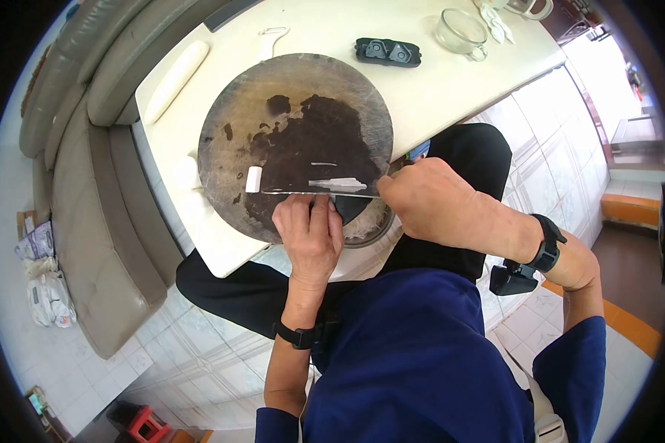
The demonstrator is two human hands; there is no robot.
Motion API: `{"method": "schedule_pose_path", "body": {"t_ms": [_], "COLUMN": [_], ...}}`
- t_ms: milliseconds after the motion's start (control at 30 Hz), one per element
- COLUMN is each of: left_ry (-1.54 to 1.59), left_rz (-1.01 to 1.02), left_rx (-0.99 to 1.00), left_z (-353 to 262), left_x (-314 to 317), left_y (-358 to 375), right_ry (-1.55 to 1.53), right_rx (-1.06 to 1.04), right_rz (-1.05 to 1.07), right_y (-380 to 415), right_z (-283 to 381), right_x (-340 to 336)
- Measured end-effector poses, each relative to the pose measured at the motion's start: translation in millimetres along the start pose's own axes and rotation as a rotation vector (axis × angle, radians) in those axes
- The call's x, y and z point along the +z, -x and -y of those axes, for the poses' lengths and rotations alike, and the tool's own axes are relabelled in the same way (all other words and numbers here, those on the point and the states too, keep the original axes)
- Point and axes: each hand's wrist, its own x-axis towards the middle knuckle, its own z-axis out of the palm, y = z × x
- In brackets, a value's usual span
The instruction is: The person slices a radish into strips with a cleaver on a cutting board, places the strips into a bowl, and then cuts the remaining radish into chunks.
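Observation:
A round wooden chopping board (229,148), wet and dark across its middle, lies on the table. My right hand (428,196) is closed around the handle of a knife (284,193), whose blade is seen nearly edge-on and reaches left across the board. Close behind the blade, my left hand (308,229) has its fingers curled and pressed down; whatever lies beneath them is hidden. Thin white strips (338,184) rest on the far side of the blade. A short white block (253,179) stands near the blade's left end.
On the pale table (325,33) are a long white radish-like vegetable (177,81), a white peeler (272,40), a black object (388,52) and a glass cup (462,33). A container with pale shreds (366,225) sits below the board's near edge. A sofa (100,221) stands left.

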Motion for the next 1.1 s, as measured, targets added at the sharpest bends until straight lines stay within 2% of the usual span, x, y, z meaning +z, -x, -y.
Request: {"method": "schedule_pose_path", "body": {"t_ms": [200, 300, 867, 967, 1100], "left_ry": [0.018, 0.019, 0.037, 0.049, 0.032], "left_rz": [-0.077, -0.098, -0.067, -0.017, -0.018], "left_rx": [0.067, 0.07, 0.096, 0.083, 0.124], "left_z": [1, 0, 2, 0, 4], "left_x": [2, 2, -2, -6, -6], "left_y": [1, 1, 0, 4, 8], "right_ry": [0.008, -0.025, 0.028, 0.039, 0.012], "right_rx": [-0.014, 0.037, 0.019, -0.044, 0.002], "right_rz": [0.031, -0.044, 0.027, -0.017, -0.027], "right_y": [-13, -8, 1, -6, -6], "right_z": [6, 3, 14, 19, 13], "right_x": [7, 11, 7, 12, 16]}}
